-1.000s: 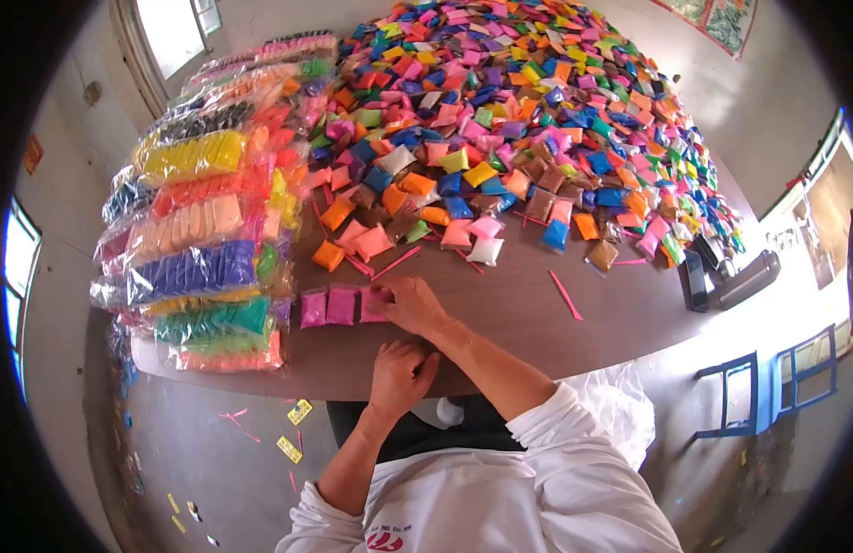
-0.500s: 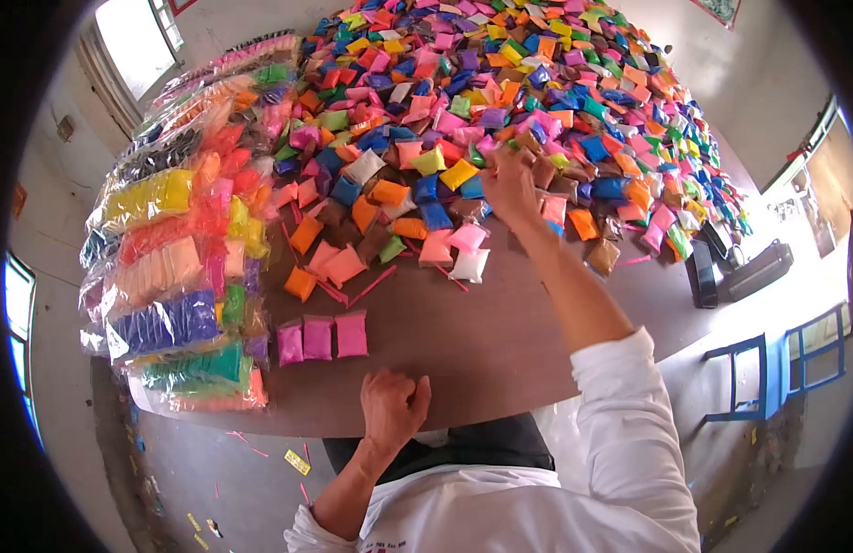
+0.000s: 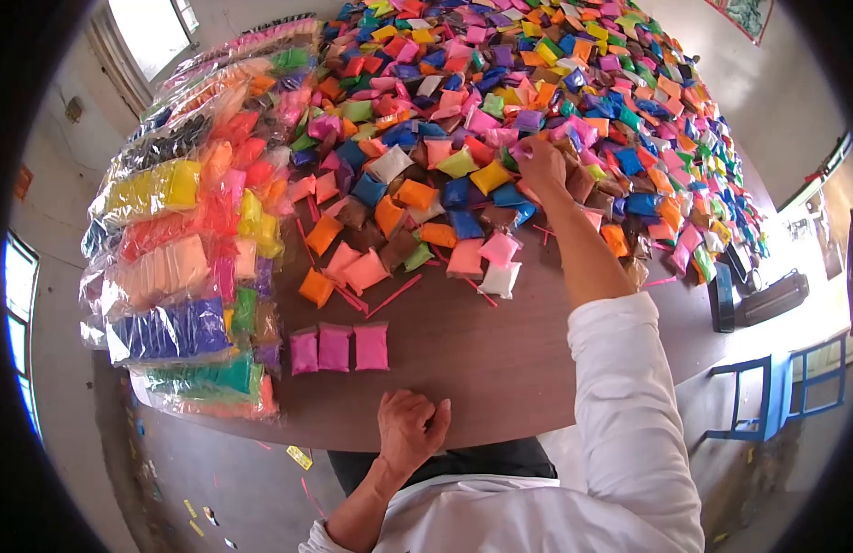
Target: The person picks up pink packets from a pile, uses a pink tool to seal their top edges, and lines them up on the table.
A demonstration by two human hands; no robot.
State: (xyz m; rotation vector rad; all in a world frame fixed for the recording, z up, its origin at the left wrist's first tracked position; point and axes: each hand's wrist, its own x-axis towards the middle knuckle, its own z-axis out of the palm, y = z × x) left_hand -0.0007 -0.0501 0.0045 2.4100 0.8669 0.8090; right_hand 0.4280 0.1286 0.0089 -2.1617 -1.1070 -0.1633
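My right hand (image 3: 542, 168) reaches into the front of a big heap of small coloured packets (image 3: 537, 78). Its fingers are pinched on a pink packet (image 3: 519, 150), partly hidden by the hand. Near the table's front edge, my left hand (image 3: 412, 427) is curled closed with nothing visible in it. Just beyond it, three magenta packets lie side by side in a row: a left one (image 3: 304, 352), a middle one (image 3: 335, 347) and a right one (image 3: 371, 347).
Clear bags of packets sorted by colour (image 3: 164, 267) are stacked along the table's left side. Pink strips (image 3: 394, 295) lie on the brown table (image 3: 482, 369). Dark cases (image 3: 772, 297) rest at the right edge, and a blue chair (image 3: 775, 392) stands beyond it.
The view has shifted slightly, so the table appears lower and further right. My right hand has moved a little deeper into the heap. My left hand stays curled by the edge.
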